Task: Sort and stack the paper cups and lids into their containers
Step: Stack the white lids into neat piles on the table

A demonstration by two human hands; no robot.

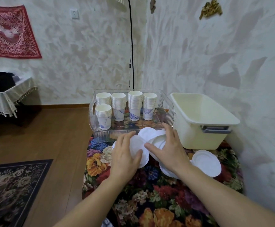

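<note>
- Here, the landmark is the clear tray (167, 119), which stands on the flowered surface (150, 190) at its far side.
- Far to the left of the clear tray, a red cloth (10, 32) hangs on the wall, and below it a small table with a fringed cover (7, 94) stands on the wooden floor.
- Left of the clear tray and nearer to the camera, a dark rug (10, 190) lies on the floor.
- Inside the clear tray, five stacks of paper cups (118, 106) stand upright: four in a row at the back and one in front at the left end.
- Behind the clear tray, the black pole of a floor lamp (132, 46) goes up along the wall.
- Just in front of the clear tray, the left hand (125, 154) holds a white lid (137, 145), with the thumb on top of it and the fingers curved around its edge.
- Also in front of the clear tray, the right hand (168, 148) lies with spread, curved fingers over a loose pile of lids (151, 134), holding them from above.
- Right of the clear tray and touching it, a cream bin (199, 133) with a grey handle stands on the surface.
- In front of the cream bin, more lids (206, 162) lie flat on the surface, partly under the right wrist.
</note>
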